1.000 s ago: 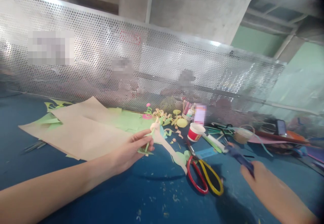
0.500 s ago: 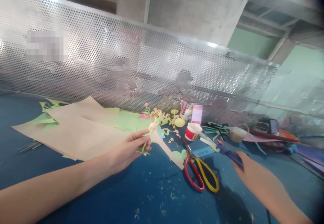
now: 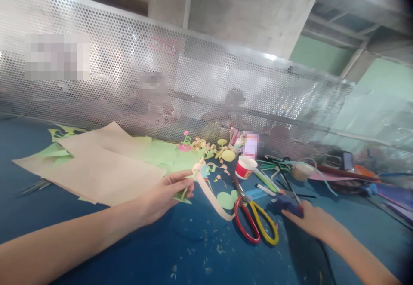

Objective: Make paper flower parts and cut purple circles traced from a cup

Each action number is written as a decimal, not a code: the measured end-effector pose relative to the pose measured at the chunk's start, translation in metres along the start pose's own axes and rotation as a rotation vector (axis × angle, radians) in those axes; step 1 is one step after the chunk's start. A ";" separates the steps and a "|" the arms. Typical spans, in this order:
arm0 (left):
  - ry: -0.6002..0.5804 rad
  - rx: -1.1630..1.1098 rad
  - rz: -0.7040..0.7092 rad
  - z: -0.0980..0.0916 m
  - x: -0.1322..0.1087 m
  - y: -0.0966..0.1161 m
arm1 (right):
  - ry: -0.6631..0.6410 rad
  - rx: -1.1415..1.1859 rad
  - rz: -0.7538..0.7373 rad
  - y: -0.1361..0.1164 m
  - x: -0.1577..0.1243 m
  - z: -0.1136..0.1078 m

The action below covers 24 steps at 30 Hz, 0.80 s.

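My left hand (image 3: 174,188) pinches a small green paper piece (image 3: 184,195). At its upper end a long peach paper strip (image 3: 211,198) loops round and trails down to the right, its end near the scissors' red handle. My right hand (image 3: 311,218) grips a dark blue glue gun (image 3: 287,205), held low at the table on the right; a black cord runs down from there. Between my hands lie scissors (image 3: 254,218) with one red and one yellow handle. Green paper rounds (image 3: 225,200) lie just left of them.
Large peach sheets (image 3: 106,171) over green paper (image 3: 158,154) cover the left side. A red-and-white paper cup (image 3: 245,167), curled paper pieces (image 3: 200,143) and a phone (image 3: 251,144) stand behind. A perforated metal screen (image 3: 200,70) closes off the back; cables clutter the right.
My right hand has lowered the glue gun towards the table. The peach strip has shifted and bows downward more; my left hand has barely moved.
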<state>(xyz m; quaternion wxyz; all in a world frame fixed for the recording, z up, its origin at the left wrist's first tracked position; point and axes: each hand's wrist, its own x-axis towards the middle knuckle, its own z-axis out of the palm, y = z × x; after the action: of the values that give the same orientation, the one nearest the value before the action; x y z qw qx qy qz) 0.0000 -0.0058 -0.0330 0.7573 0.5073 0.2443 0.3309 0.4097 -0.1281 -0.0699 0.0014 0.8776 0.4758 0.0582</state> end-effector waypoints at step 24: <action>-0.066 0.037 0.003 -0.007 0.001 -0.019 | 0.367 0.287 -0.092 -0.052 0.066 -0.039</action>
<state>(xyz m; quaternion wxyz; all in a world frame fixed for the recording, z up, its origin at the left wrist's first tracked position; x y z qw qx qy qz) 0.0003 -0.0057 -0.0532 0.7550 0.5322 0.2244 0.3105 0.3977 -0.0461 -0.0280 -0.2071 0.8210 0.5108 0.1485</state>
